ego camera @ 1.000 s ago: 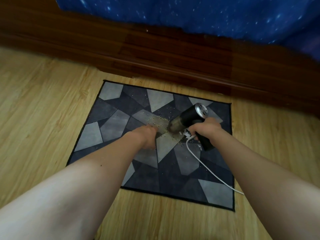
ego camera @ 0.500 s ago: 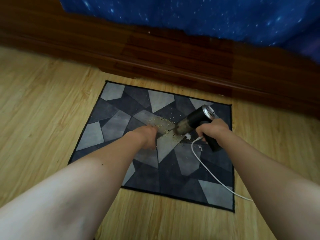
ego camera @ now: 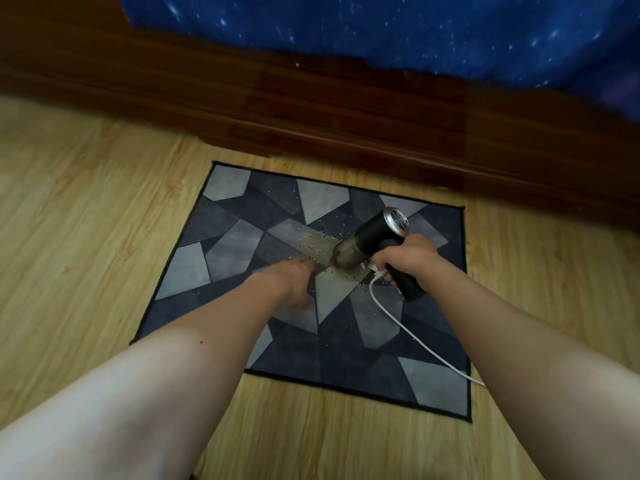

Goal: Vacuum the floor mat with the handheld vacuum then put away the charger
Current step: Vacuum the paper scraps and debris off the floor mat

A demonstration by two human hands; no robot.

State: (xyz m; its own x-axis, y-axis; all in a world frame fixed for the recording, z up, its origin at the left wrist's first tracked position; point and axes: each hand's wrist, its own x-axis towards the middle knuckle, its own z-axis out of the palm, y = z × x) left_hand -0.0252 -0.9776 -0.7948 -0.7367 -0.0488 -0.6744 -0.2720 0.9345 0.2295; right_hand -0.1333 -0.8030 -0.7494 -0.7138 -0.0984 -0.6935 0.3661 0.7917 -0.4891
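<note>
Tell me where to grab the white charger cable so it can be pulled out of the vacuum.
Pinch the white plug under the handheld vacuum, beside the right hand, coming from the near side with the left hand. The cable trails loosely toward the camera, so pulling the cord would strain it.

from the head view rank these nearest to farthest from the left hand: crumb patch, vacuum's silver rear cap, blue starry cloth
1. crumb patch, on the mat just beyond the left hand
2. vacuum's silver rear cap, farther right
3. blue starry cloth, at the far top over the wooden frame

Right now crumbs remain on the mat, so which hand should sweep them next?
Right hand: it grips the vacuum, nozzle beside the crumbs. Left hand rests empty on the mat.
</note>
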